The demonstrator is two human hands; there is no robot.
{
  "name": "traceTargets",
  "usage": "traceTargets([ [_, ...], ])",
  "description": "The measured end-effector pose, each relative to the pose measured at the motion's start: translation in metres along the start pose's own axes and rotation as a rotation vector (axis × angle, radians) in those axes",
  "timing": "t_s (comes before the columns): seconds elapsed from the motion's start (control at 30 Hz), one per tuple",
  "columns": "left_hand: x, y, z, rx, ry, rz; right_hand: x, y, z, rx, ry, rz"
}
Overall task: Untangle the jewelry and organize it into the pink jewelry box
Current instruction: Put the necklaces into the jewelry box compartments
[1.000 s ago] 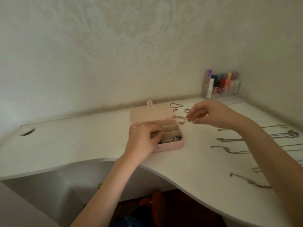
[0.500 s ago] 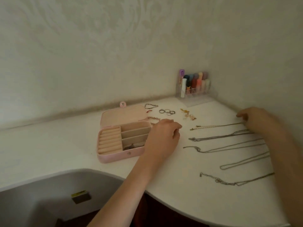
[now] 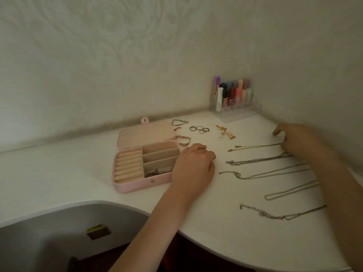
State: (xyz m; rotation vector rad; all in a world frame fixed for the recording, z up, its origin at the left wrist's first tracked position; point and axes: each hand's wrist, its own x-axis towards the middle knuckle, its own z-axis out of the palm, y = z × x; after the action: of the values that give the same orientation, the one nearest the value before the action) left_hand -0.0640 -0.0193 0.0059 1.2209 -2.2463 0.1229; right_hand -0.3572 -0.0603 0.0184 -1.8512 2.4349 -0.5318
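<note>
The pink jewelry box (image 3: pixel 137 185) lies open on the white table, its lid (image 3: pixel 146 134) flat behind it. A dark chain piece (image 3: pixel 157 172) sits in its nearest right compartment. My left hand (image 3: pixel 193 167) rests palm down just right of the box, fingers curled, with nothing visible in it. Several necklaces lie in parallel rows to the right. My right hand (image 3: pixel 300 142) pinches the far end of the gold necklace (image 3: pixel 257 146), the row furthest from me. Rings (image 3: pixel 199 128), earrings (image 3: pixel 225 132) and two bracelets (image 3: pixel 179 122) lie behind the box.
A clear organizer with lipsticks (image 3: pixel 235 101) stands in the back corner where two walls meet. The table's front edge (image 3: pixel 172 230) curves inward in front of me, with dark space under it. My right forearm lies over the necklaces' right ends.
My left hand left the box and settled on the table to its right. My right hand swung from beside the box to the far end of the gold necklace. The view turned right.
</note>
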Motion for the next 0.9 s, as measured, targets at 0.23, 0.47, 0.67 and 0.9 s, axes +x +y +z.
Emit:
traceTargets([
  [0.23, 0.000, 0.000, 0.002, -0.045, 0.091, -0.008, -0.023, -0.037, -0.024, 0.635, 0.034, -0.160],
  [0.47, 0.003, 0.013, -0.017, -0.532, -0.128, -0.206, -0.065, -0.104, -0.035, 1.201, -0.421, -0.416],
  [0.67, 0.007, 0.013, -0.032, -1.074, -0.198, -0.270, -0.062, -0.107, -0.027, 1.505, -0.417, -0.422],
  [0.9, 0.001, -0.016, -0.051, -1.144, -0.267, -0.408, -0.055, -0.102, -0.020, 1.527, -0.313, -0.325],
])
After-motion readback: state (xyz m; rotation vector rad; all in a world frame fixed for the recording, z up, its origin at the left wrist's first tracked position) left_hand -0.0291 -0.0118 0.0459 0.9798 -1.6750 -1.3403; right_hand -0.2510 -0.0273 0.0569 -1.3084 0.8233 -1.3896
